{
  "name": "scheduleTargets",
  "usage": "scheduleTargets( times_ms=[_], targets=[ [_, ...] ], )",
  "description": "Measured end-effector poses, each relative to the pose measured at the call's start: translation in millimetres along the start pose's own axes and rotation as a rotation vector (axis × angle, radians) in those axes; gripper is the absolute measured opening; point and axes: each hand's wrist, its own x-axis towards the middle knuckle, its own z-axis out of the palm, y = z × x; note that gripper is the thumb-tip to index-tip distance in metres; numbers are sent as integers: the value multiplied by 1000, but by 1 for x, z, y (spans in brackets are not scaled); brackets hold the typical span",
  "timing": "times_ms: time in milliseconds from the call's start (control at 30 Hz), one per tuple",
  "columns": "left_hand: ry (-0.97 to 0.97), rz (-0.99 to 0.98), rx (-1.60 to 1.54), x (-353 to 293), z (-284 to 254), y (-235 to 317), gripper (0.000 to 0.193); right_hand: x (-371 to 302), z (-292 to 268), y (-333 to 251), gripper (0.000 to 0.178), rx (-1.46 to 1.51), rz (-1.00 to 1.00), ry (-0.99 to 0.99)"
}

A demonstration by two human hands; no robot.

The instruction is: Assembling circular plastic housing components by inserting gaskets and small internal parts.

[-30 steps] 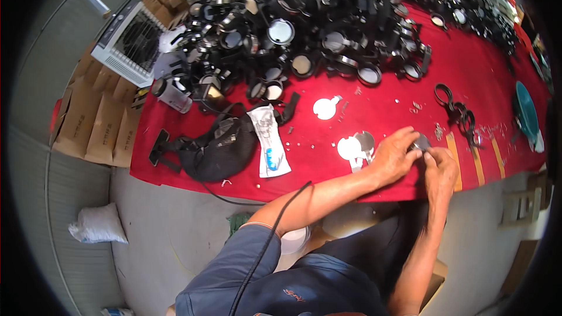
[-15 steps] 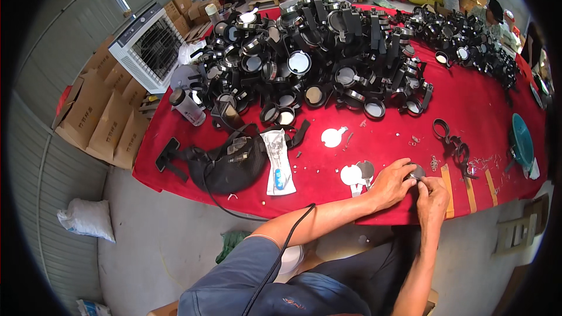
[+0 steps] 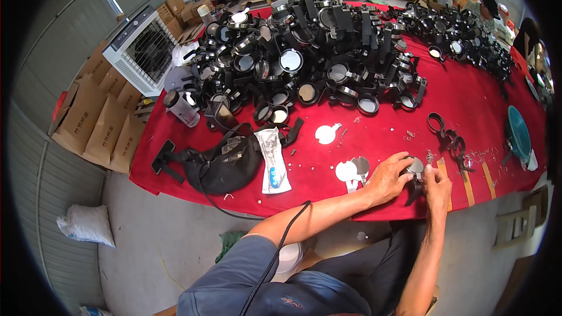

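Note:
Near the table's front edge, a round silver disc in a black ring (image 3: 415,166), with a dark handle-like part pointing toward me, lies between my hands. Curled fingers of my left hand (image 3: 386,181) grip its left side. At the right rim, my right hand (image 3: 438,189) presses thumb and fingers together; whether a small part is pinched there is hidden. Left of my left hand lie a white tabbed disc (image 3: 345,171) and a grey disc (image 3: 361,167), overlapping. Another white disc (image 3: 326,134) rests farther back. Empty black rings (image 3: 436,122) lie beyond my right hand.
A big heap of black-handled round parts (image 3: 304,52) covers the table's back. At left are a black bag (image 3: 225,167), a white packet (image 3: 273,161) and a clear bottle (image 3: 182,110). A teal bowl (image 3: 518,131) and small metal bits (image 3: 477,159) are at right.
My right hand has moved slightly away from my left, uncovering the disc's face and the dark handle-like part. The whole view has shifted a little.

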Motion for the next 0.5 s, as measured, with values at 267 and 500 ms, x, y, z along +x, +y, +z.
scheduleTargets(
  times_ms=[267,500],
  targets=[
    [71,385,-20,12,-6,16,60,-14,1,-8,38,757,26,-273],
    [-162,-257,-809,20,-4,-2,49,-30,8,-24,46,710,82,-72]
  ],
)
